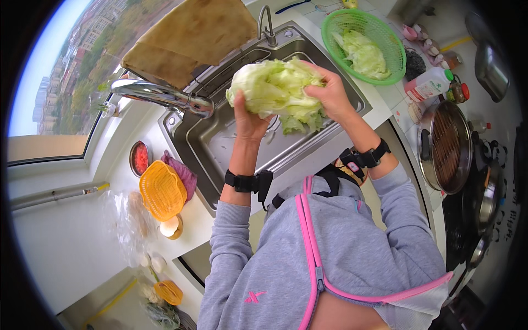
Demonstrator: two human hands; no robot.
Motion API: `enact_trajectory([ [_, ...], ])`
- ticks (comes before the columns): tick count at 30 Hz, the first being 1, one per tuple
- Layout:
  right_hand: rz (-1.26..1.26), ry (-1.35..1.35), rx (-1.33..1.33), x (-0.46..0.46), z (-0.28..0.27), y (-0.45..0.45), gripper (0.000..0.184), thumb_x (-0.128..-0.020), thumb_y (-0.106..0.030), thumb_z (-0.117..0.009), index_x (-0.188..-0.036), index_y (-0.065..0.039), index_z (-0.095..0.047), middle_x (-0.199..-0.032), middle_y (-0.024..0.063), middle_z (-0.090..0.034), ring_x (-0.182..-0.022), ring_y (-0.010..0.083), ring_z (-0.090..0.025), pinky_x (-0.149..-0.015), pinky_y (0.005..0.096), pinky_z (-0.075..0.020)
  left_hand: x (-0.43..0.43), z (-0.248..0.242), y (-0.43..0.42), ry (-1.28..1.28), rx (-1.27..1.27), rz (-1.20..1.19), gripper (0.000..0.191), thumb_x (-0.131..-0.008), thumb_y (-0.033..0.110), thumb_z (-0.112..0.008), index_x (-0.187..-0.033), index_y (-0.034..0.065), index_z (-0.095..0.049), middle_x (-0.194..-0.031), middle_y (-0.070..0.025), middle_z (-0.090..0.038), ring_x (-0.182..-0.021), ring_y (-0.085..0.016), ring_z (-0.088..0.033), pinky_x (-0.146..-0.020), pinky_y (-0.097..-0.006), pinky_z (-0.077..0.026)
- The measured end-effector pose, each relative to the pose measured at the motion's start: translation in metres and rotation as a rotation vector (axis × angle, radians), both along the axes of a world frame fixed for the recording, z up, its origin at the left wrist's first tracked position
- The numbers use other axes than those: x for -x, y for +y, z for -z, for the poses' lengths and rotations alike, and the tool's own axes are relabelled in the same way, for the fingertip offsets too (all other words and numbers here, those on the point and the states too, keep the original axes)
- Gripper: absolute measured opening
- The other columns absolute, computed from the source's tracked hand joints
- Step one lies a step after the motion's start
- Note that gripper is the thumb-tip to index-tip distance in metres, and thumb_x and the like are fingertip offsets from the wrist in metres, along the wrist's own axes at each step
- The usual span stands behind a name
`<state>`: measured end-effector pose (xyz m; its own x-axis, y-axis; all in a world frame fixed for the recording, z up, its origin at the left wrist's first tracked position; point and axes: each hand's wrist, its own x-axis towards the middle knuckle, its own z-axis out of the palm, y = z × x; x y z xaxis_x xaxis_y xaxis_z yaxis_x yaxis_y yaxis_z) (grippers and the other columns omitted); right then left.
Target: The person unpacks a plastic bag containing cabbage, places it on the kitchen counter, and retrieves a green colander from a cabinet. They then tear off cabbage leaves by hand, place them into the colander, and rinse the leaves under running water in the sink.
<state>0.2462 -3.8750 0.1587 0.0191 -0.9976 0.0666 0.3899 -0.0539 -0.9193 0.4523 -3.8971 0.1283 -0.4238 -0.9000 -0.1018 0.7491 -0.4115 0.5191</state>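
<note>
A pale green head of lettuce (272, 86) is held above the stainless steel sink (231, 144), with my hands at its two ends. My left hand (251, 119) grips its left end from below, thumb up against the leaves. At the other end, my right hand (328, 90) clasps the torn-looking leaves, and some of them hang down beneath it. Small pale scraps lie on the sink floor. Beyond the sink's right side stands a green plastic colander (359, 20) holding more lettuce leaves (363, 53).
A chrome faucet (165, 95) reaches over the sink from the left, and a thin tap (268, 29) stands at its back edge. An orange plastic basket (163, 189) and a bowl of red food (140, 159) sit left. Right are a plastic bottle (429, 84) and a large steamer pot (445, 148).
</note>
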Motion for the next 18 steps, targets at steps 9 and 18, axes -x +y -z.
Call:
enact_trajectory([
  [9,-0.173,-0.359,-0.156,0.029,0.025,-0.009,0.05,-0.075,0.005,-0.058,-0.124,0.002,-0.053,-0.111,0.0097,-0.062,-0.097,0.0179,-0.063,-0.088,0.0325,-0.0517,0.003,-0.006,0.003,0.211,-0.088,-0.007,0.075,-0.08,0.063,-0.058,-0.136,0.0173,-0.043,-0.134,-0.0043,-0.049,-0.116,-0.026,-0.054,-0.085,-0.0426,-0.054],
  [18,-0.399,-0.222,-0.149,0.059,0.01,-0.018,0.052,-0.069,0.002,-0.057,-0.121,0.003,-0.057,-0.107,0.0096,-0.065,-0.092,0.0169,-0.064,-0.084,0.031,-0.0523,-0.022,0.025,0.001,0.094,0.052,0.112,0.083,-0.08,0.067,-0.053,-0.139,0.0102,-0.038,-0.136,-0.0112,-0.047,-0.121,-0.028,-0.05,-0.099,-0.0457,-0.044],
])
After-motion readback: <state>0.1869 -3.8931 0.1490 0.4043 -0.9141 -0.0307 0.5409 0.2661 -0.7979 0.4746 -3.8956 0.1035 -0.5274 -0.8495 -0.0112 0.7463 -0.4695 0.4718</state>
